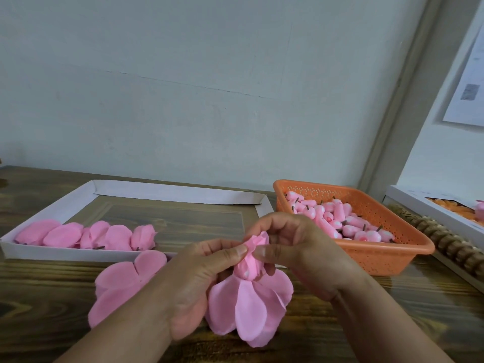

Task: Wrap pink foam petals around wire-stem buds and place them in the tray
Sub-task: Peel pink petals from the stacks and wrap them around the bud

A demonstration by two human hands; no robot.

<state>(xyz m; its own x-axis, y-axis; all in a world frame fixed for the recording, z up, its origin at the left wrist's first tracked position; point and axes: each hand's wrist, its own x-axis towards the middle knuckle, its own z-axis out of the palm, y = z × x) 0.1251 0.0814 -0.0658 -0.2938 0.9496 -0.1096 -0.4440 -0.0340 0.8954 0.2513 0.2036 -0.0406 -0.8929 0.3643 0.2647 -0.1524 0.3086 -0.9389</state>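
My left hand (199, 273) and my right hand (296, 247) meet over the table and both pinch a pink bud (248, 265) near its top. A pink foam petal piece (251, 307) fans out below the bud, its lobes hanging toward me. More loose pink petals (123, 281) lie on the table under my left forearm. The white tray (52, 205) at the left holds several wrapped pink flowers (86, 235) along its near side. The bud's wire stem is hidden.
An orange perforated basket (392, 255) at the right holds several pink buds with dark stems (337, 218). Beyond it, a white box (429, 213) with orange contents and a row of brown pieces (445, 239) line the table's right edge. A wall stands behind.
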